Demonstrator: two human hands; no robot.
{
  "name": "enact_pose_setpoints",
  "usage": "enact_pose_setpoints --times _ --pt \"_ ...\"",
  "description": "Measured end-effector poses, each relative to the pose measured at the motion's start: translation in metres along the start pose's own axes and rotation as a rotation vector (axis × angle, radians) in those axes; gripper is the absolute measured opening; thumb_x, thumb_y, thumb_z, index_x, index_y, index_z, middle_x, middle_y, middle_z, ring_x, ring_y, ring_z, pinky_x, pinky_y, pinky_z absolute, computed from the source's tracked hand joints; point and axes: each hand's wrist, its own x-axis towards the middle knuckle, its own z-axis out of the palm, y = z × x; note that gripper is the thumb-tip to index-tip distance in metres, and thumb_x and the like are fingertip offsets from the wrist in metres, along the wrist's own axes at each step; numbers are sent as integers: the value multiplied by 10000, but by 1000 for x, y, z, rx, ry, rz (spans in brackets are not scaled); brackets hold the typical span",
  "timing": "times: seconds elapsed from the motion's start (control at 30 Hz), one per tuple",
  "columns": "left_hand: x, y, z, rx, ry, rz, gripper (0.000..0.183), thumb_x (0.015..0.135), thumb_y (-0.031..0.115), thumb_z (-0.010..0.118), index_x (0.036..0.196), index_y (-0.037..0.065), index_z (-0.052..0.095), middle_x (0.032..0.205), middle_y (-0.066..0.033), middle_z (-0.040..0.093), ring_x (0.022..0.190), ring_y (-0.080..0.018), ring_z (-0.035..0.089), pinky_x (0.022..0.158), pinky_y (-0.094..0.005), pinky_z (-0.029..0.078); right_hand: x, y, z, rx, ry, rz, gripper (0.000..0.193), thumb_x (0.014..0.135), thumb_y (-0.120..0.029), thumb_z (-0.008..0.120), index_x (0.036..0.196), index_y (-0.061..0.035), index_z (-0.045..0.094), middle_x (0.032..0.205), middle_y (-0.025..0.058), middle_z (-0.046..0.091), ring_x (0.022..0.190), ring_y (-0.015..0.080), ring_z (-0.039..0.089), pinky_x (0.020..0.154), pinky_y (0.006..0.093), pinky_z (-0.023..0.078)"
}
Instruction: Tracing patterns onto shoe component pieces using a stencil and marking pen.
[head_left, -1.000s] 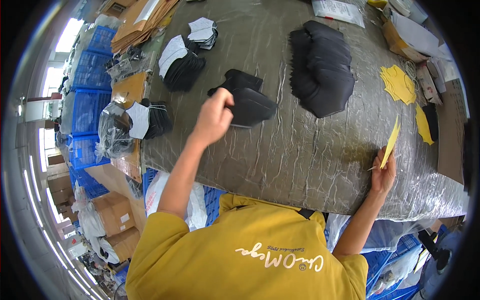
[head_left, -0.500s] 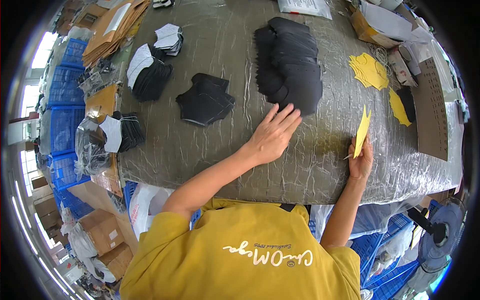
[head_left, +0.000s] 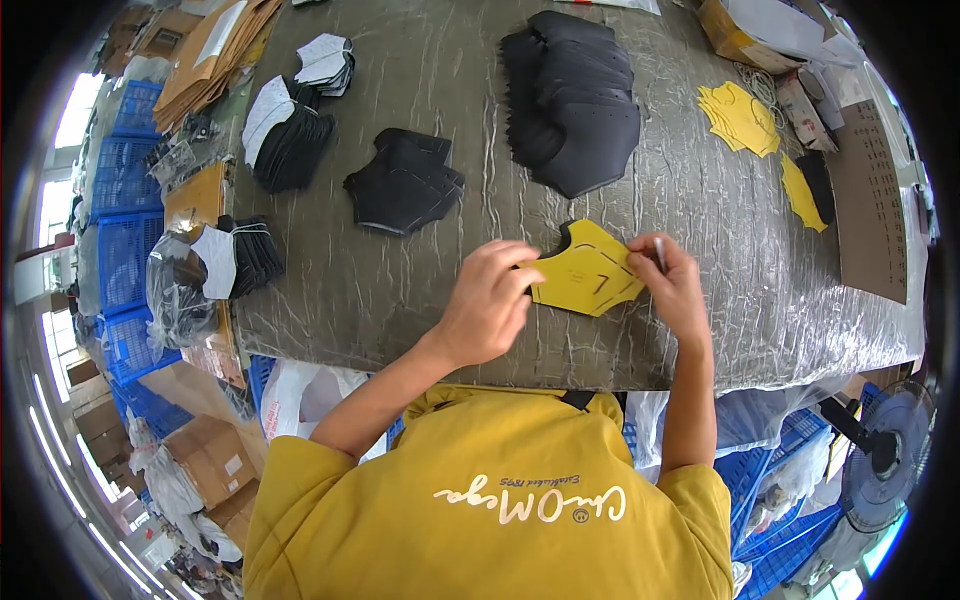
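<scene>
Watching the head view remotely, I log the yellow slotted piece (head_left: 588,275) at the near middle of the counter (head_left: 350,300); black material (head_left: 566,237) shows along its upper left edge. Whether the piece rests or is slightly raised, I cannot tell. Right hand (head_left: 668,283): thumb and fingers pinched closed on its right corner, a slim white stick (head_left: 659,251) lodged among them, I judge to spare setting it aside. Left hand (head_left: 492,298): fingers bent, partly closed at the opposite end; pinch or mere touch, I cannot tell. Working from the ends probably leaves the slots uncovered. Beyond lies a fanned black stack (head_left: 587,115), perhaps overlapped so single sheets lift easily. Pose: left forearm slants up and rightward, back of hand showing; right forearm stands nearly straight up the view, wrist bent inward.
</scene>
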Motion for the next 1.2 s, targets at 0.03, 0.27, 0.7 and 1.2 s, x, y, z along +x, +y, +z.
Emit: enact_pose_setpoints --times 0.03,0.27,0.7,1.2 --pt "1 -2 6 76 -117 1 449 822 17 685 1249 65 553 1443 -177 492 1370 -387 453 1158 -547 353 2 0 8 1 -11 -4 152 959 -78 695 1091 -3 683 885 15 682 783 102 620 694 281 505" --pt "-15 -21 31 289 -226 31 512 829 102 753 1299 44 557 1517 -179 455 1404 -375 426 1195 -545 326 -12 -13 21 -446 134 -246 316 878 -97 756 1181 -64 672 1176 107 638 868 311 682 742 406 552" --pt "-14 -14 28 180 -258 -33 539 818 78 745 1323 35 561 1554 -184 429 1413 -376 417 1206 -541 327 -21 -9 5 -374 -4 -315 483 738 -52 862 1198 -100 724 1245 42 653 945 227 690 723 329 581" --pt "1 -41 11 172 -324 114 491 788 66 779 1259 75 641 1523 -129 500 1359 -346 480 1158 -481 422 -26 -9 9 -360 22 -281 471 734 -53 856 1186 -108 734 1210 60 651 984 247 695 759 347 595"
